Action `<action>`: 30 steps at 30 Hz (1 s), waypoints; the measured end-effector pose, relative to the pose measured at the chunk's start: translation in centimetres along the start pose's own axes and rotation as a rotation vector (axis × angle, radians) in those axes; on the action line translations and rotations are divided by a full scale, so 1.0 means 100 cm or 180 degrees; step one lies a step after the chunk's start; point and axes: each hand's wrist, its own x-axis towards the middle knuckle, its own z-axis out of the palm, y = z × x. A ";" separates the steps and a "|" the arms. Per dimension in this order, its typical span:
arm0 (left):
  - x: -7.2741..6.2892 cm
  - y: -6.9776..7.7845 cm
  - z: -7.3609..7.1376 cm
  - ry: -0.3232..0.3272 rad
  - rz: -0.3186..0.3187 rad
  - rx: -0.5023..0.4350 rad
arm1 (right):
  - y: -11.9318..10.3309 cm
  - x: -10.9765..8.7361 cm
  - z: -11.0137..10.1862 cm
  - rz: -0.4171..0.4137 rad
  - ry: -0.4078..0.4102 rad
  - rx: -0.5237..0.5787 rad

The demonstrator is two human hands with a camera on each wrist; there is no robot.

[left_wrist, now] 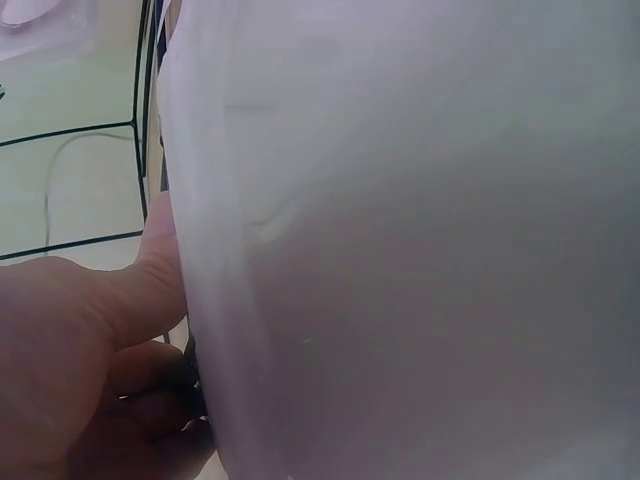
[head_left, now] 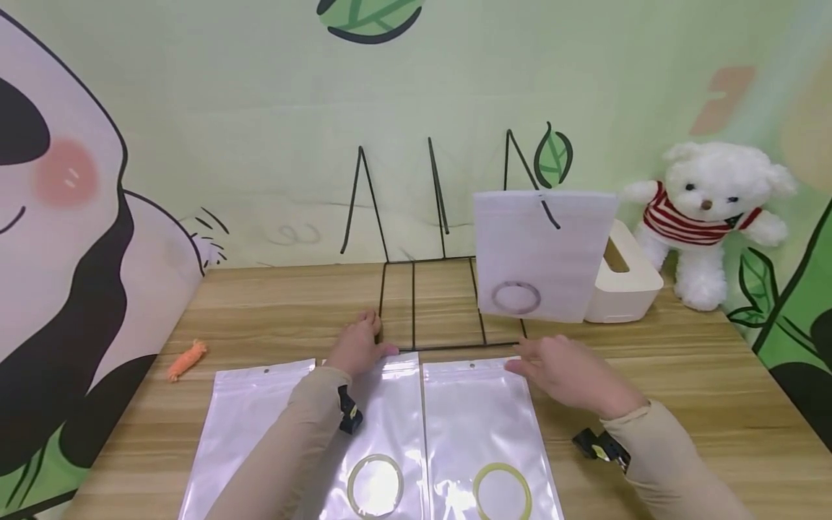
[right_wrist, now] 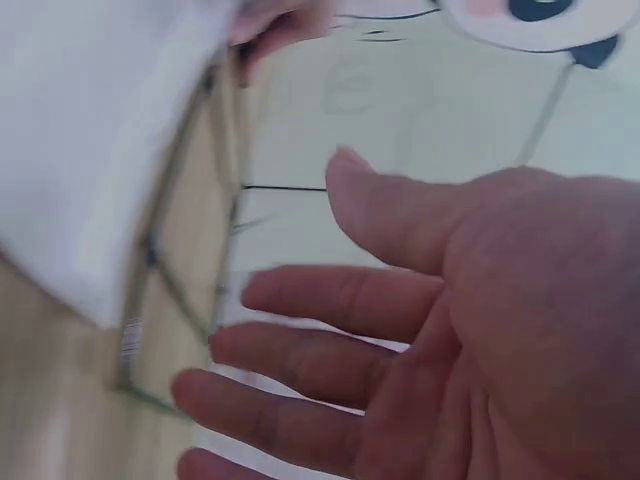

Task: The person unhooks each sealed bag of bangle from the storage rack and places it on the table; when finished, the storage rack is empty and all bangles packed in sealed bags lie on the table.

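My left hand (head_left: 359,347) grips the front left corner of a black wire rack (head_left: 448,348), with its fingers over the side wire and its thumb at the front. In the left wrist view the curled fingers are partly hidden beside a large pale zip bag (left_wrist: 420,240). My right hand (head_left: 568,370) is by the rack's front right corner; the right wrist view shows its fingers (right_wrist: 290,355) spread with nothing between them. A middle zip bag (head_left: 370,412) and a right zip bag (head_left: 477,412), each with a bangle, lie before the rack.
Another white bag (head_left: 546,238) with a ring-shaped bangle (head_left: 516,297) hangs from the rack's right hook. Behind it stand a white tissue box (head_left: 627,292) and a teddy bear (head_left: 705,217). A left zip bag (head_left: 247,412) lies partly under my left sleeve. An orange toy (head_left: 187,360) is at far left.
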 end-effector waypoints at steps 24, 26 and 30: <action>-0.003 0.001 -0.003 -0.0006 0.0024 0.0051 | 0.003 -0.028 -0.089 0.0585 0.1872 0.0279; -0.002 0.001 -0.003 0.0002 0.0022 0.0062 | 0.005 -0.024 -0.088 0.0570 0.2110 0.0361; -0.001 0.001 -0.002 0.0015 0.0051 0.0119 | 0.008 -0.017 -0.085 0.0529 0.2519 0.0546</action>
